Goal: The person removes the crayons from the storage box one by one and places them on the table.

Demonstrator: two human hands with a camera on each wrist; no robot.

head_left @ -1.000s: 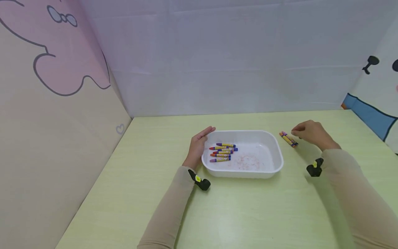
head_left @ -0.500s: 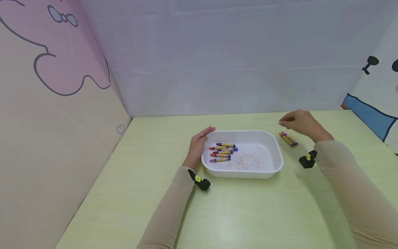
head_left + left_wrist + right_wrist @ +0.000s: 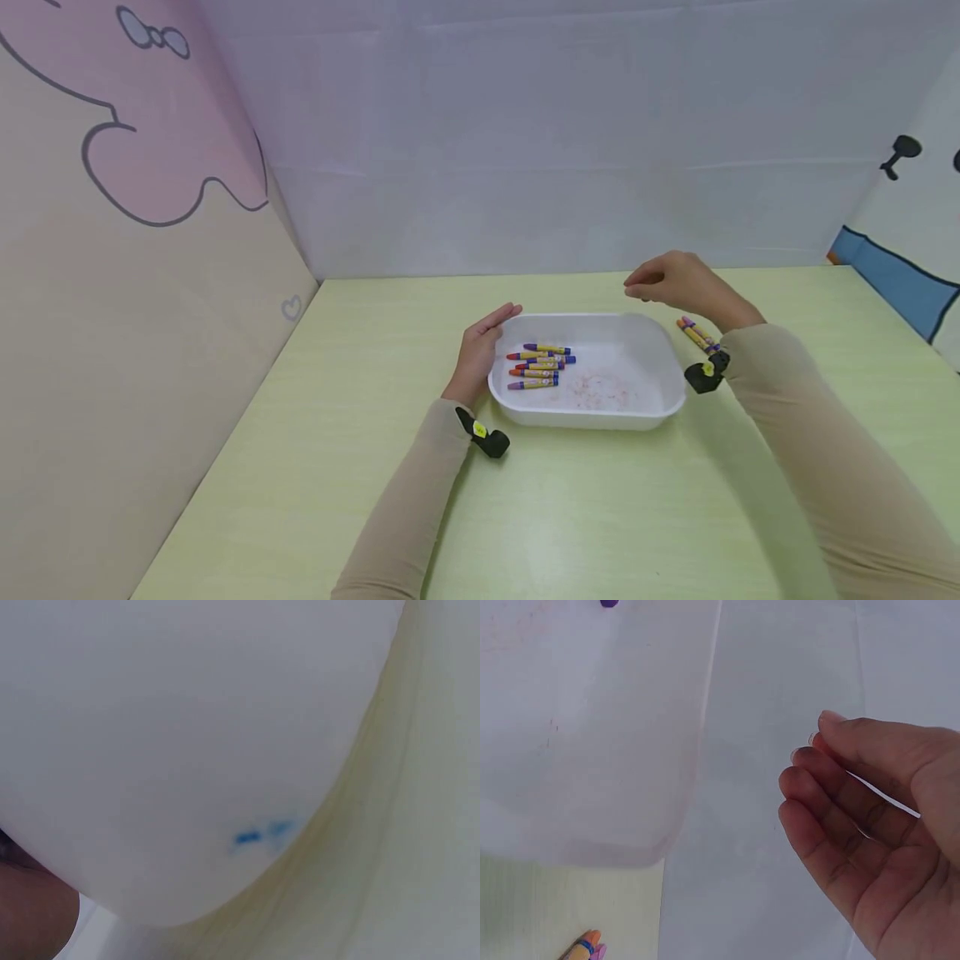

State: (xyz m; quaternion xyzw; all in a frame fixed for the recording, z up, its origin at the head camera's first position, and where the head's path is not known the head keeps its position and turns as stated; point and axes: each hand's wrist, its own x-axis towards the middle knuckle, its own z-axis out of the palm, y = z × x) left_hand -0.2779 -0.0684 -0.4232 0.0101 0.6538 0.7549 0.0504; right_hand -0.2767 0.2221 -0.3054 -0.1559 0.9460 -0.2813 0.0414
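A white plastic tray (image 3: 585,421) stands on the table with several crayons (image 3: 534,374) lying in its left half. My left hand (image 3: 474,354) holds its left end, thumb at the rim and fingers along the outside; most of this hand is out of the left wrist view. Above the table behind the tray's right back corner hovers my right hand (image 3: 678,279). Its fingers are loosely bent, thumb tip close to the index, and the right wrist view shows nothing in the palm. Two crayons (image 3: 696,335), one orange and one pink, lie right of the tray.
Reddish crayon marks spot the tray's floor. Blue marks (image 3: 251,837) show on its outer wall. A pale wall (image 3: 562,167) rises behind the light green table (image 3: 360,358), with patterned panels (image 3: 172,250) at both sides. Each wrist carries a small black camera (image 3: 491,442).
My right hand has moved left from beside the loose crayons to behind the tray's right back corner. The left hand, tray and crayons stay where they were.
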